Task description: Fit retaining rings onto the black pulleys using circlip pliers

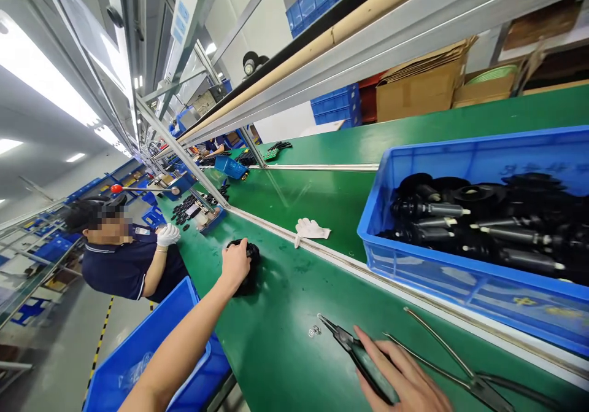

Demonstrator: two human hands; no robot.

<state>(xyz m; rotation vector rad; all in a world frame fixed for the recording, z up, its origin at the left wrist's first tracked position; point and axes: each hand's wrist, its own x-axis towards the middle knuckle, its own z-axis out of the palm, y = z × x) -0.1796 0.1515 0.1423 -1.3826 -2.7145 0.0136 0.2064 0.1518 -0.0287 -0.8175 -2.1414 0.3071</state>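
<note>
Lying loose, seemingly unfitted, are small rings (314, 331), with left hand (236, 266) clamped on a black part (251, 277), right hand (407, 378) around pliers (346, 340).

The green table (285, 332) is looking smooth and shiny. The blue bin (391, 261) is showing plastic (shiny too), the pliers (343, 338) metal tips, the white glove (313, 229) cloth.

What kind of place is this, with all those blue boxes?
Probably a factory, maybe an assembly line: there's a long green workbench, a blue bin of mostly black parts, and a co-worker wearing a white glove.
</note>
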